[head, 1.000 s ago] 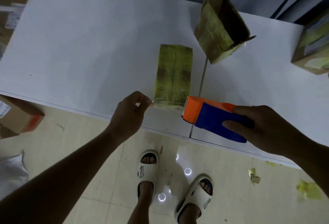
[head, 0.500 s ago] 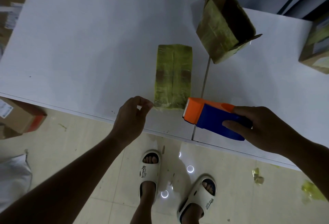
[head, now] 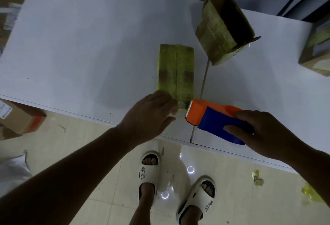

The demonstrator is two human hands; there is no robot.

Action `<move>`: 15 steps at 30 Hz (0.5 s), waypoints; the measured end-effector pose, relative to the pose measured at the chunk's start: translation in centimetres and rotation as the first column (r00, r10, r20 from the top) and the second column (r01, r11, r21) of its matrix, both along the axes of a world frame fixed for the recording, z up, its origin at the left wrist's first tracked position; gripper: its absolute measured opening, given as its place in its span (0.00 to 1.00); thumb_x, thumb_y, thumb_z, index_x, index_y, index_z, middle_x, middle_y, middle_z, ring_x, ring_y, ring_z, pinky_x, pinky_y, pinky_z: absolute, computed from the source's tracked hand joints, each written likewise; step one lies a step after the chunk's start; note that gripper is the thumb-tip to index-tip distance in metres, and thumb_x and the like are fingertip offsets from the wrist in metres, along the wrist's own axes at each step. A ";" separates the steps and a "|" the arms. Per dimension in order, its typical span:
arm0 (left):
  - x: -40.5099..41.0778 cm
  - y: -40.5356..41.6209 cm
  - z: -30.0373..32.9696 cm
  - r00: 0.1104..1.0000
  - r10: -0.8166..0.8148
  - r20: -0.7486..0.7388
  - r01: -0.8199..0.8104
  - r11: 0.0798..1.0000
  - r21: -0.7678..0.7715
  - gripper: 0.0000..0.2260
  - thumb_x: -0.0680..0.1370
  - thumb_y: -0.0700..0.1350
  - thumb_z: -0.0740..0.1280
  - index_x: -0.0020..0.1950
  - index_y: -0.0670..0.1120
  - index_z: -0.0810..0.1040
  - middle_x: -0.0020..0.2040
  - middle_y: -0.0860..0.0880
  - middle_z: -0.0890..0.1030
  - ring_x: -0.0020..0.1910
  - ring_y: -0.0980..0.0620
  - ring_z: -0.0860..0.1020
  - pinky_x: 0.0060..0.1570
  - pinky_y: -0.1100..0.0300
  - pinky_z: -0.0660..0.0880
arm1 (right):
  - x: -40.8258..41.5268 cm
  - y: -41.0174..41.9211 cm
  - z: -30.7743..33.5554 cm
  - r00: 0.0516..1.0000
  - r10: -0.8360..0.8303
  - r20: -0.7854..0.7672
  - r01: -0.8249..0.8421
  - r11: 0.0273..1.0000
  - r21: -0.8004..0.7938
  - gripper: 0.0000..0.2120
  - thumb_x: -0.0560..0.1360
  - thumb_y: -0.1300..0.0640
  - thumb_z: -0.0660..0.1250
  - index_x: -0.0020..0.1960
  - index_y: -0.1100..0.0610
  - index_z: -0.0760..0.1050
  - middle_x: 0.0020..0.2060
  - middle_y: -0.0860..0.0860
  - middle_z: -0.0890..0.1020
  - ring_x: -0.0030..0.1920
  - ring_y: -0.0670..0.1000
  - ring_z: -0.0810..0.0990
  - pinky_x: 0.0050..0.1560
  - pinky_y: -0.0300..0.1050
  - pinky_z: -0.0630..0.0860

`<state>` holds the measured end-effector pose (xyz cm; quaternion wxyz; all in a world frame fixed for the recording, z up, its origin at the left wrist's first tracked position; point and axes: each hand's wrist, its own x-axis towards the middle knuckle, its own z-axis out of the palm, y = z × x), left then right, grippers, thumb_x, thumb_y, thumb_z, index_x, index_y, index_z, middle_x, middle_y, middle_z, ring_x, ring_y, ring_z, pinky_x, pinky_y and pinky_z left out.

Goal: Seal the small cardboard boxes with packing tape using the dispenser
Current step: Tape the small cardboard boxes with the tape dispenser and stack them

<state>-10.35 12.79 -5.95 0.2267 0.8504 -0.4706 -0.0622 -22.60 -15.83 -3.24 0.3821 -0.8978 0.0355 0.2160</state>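
- Taped box (head: pixel 175 72): a flat, oblong cardboard carton wrapped in glossy yellow-green tape with a seam down its middle, lying near the front edge of the smooth white bench (head: pixel 85 46).
- Left hand (head: pixel 151 115): palm down at the box's near end, fingers fairly straight and close together, resting on or just over that end; whether they press cannot be told.
- Right hand (head: pixel 264 133): fingers and thumb curled round the blue rear body of the dispenser (head: pixel 212 119), a blocky plastic tool with an orange head and a pale toothed edge, held just beside the box's near right corner.
- Open box (head: pixel 223 28): tape-covered carton with a dark hollow and a loose flap, farther back and to the right.
- Third box (head: pixel 317 53): at the bench's right edge, partly cut off.
- Floor (head: pixel 107 180): pale glossy tiles with crumpled yellow tape scraps (head: pixel 310 191) and a brown carton (head: pixel 19 115) on the left.
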 end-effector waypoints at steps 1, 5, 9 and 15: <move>0.4 -0.6 -0.1 0.999 -0.051 -0.008 0.051 0.998 0.042 0.12 0.69 0.42 0.80 0.47 0.42 0.80 0.44 0.45 0.82 0.43 0.49 0.79 0.42 0.58 0.77 | 0.0 0.2 -0.1 1.000 0.010 0.019 -0.010 1.000 0.001 0.20 0.73 0.37 0.60 0.51 0.53 0.76 0.41 0.52 0.84 0.40 0.51 0.84 0.40 0.39 0.80; 2.1 -1.7 -0.5 0.993 -0.052 -0.109 0.060 0.996 0.073 0.09 0.72 0.39 0.77 0.46 0.41 0.79 0.42 0.44 0.81 0.39 0.50 0.77 0.38 0.56 0.77 | 0.6 0.5 -0.4 0.995 0.073 0.072 -0.072 0.997 -0.016 0.17 0.75 0.37 0.60 0.46 0.51 0.74 0.36 0.51 0.83 0.36 0.49 0.83 0.35 0.39 0.79; 2.7 -2.0 -1.0 0.985 -0.052 -0.163 0.073 0.990 0.125 0.07 0.74 0.39 0.74 0.44 0.44 0.76 0.39 0.47 0.79 0.37 0.54 0.72 0.36 0.59 0.74 | 0.7 0.5 -0.3 0.988 0.088 0.126 -0.086 0.996 -0.018 0.18 0.76 0.34 0.58 0.41 0.48 0.71 0.29 0.48 0.78 0.32 0.45 0.80 0.31 0.34 0.75; 3.2 -2.3 -0.8 0.978 -0.050 -0.203 0.083 0.984 0.159 0.09 0.76 0.40 0.73 0.43 0.47 0.73 0.37 0.51 0.75 0.35 0.54 0.74 0.36 0.63 0.70 | 1.0 -0.9 0.1 0.986 0.092 0.140 -0.094 0.995 0.012 0.17 0.74 0.33 0.59 0.45 0.46 0.73 0.36 0.48 0.82 0.38 0.46 0.82 0.36 0.35 0.77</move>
